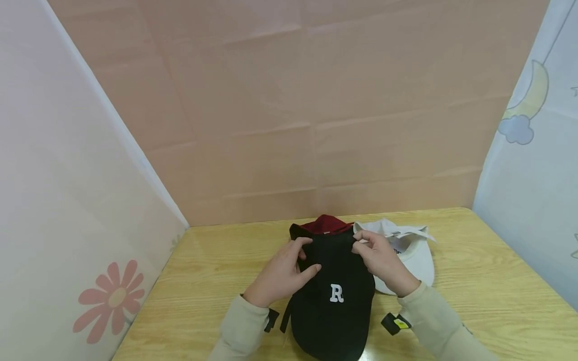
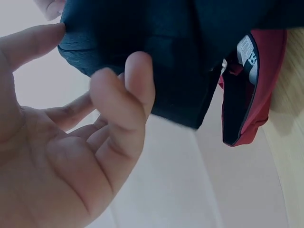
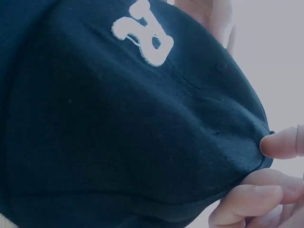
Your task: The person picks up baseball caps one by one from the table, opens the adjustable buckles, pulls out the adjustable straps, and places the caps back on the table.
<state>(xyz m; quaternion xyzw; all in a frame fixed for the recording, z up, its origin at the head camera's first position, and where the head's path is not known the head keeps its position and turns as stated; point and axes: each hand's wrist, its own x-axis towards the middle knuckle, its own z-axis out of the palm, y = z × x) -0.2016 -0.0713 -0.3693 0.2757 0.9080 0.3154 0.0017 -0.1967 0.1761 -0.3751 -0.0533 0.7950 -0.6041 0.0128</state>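
Note:
A black baseball cap (image 1: 331,321) with a white letter R (image 1: 336,293) lies between my hands, brim toward me. My right hand (image 1: 381,258) pinches the far right edge of its crown; thumb and fingertips meet on the fabric in the right wrist view. At the crown's left side, my left hand (image 1: 282,271) has thumb and forefinger touching the cap. Its other fingers are loosely bent in the left wrist view. Behind the black cap is a dark red cap (image 1: 327,223), partly hidden. A white cap (image 1: 417,258) sits to the right, partly behind my right hand.
Everything stands on a wood-grain table (image 1: 217,271). A brown sheet (image 1: 271,110) hangs behind its far edge, with pale printed sheets on the left (image 1: 58,175) and right (image 1: 533,200). A black strap (image 1: 285,316) hangs at the black cap's left.

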